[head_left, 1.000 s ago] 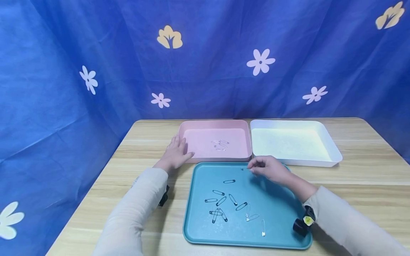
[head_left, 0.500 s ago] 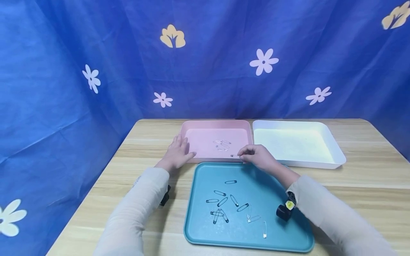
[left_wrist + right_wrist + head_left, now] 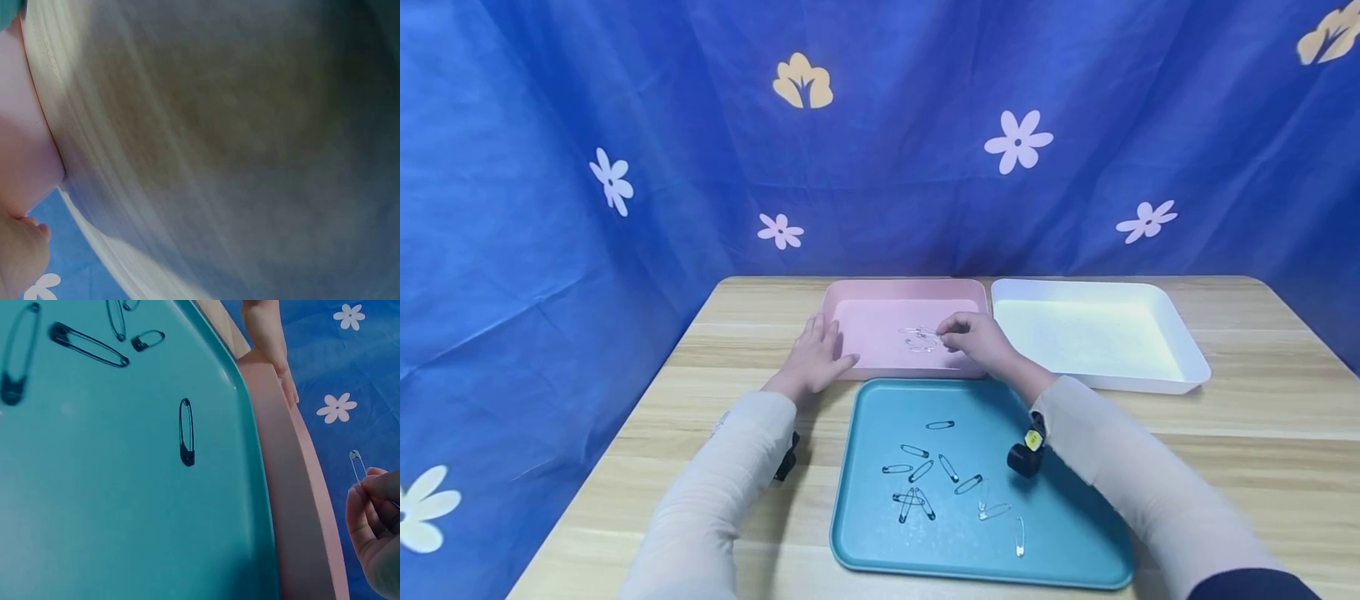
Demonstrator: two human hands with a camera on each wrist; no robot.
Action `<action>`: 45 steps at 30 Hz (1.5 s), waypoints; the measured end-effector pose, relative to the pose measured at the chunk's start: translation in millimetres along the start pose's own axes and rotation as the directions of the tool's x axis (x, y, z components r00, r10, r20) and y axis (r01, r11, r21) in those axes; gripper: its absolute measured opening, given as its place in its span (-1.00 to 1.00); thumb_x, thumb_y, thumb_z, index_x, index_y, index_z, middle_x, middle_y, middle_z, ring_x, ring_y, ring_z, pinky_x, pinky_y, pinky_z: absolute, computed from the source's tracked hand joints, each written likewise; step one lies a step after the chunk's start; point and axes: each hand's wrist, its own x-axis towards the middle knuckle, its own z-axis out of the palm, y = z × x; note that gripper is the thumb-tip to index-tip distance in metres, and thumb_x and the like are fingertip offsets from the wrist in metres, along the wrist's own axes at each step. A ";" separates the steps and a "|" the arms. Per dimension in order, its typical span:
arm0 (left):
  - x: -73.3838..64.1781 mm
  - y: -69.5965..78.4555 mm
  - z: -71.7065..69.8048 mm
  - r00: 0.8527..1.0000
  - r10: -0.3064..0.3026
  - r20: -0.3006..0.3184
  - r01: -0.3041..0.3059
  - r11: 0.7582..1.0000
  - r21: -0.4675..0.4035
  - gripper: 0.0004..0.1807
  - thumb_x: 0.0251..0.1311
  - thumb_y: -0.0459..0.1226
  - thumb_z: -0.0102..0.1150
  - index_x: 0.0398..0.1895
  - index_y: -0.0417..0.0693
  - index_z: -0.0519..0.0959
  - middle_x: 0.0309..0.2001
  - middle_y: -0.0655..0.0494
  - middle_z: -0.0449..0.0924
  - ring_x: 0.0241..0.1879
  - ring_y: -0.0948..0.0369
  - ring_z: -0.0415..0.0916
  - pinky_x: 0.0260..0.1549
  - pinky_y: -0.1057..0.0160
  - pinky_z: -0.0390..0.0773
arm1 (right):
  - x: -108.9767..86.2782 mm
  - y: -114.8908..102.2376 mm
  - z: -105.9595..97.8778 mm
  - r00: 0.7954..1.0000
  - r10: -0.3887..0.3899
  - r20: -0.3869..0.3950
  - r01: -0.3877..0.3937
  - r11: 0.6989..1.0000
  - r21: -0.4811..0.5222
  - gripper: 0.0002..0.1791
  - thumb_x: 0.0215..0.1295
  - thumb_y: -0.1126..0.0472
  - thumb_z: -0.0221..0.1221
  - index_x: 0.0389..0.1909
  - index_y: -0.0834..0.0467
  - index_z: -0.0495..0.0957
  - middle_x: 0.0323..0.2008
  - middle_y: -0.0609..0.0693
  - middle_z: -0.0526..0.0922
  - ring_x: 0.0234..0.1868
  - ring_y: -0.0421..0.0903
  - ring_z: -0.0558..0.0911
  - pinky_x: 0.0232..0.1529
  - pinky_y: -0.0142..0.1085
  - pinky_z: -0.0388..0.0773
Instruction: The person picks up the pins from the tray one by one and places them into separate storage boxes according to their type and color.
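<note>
Between thumb and fingertips my right hand (image 3: 976,337) pinches a silver safety pin (image 3: 357,464), seen clearly in the right wrist view. In the head view that hand is over the right part of the pink tray (image 3: 868,333), beside a small group of silver safety pins (image 3: 919,344) lying in it. My left hand (image 3: 812,358) rests with fingers stretched along the pink tray's left wall. Several black safety pins (image 3: 946,468) are scattered on the teal tray (image 3: 1052,550), with a few silver safety pins (image 3: 1019,537) toward its lower right.
A white tray (image 3: 1082,333) stands right of the pink one on the wooden table (image 3: 1262,417). The teal tray lies in front of both. Behind the table hangs a blue curtain (image 3: 887,167) with flower prints.
My right hand has moved from the teal tray's far edge leftward and forward to over the pink tray, carrying the silver safety pin. The left hand has stayed at the pink tray's side.
</note>
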 end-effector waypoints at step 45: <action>-0.9 -1.0 -0.5 1.000 0.002 0.008 -0.002 1.000 -0.020 -0.13 0.12 0.16 -0.27 0.28 -0.31 -0.14 0.28 -0.31 -0.43 0.25 -0.12 -0.46 0.16 -0.06 -0.27 | 66.9 0.7 46.0 1.000 0.008 0.013 -0.002 0.905 -0.425 -0.85 -0.08 0.49 0.02 -0.44 0.32 0.51 -0.38 0.11 0.54 -0.23 0.00 0.45 -0.11 -0.26 0.34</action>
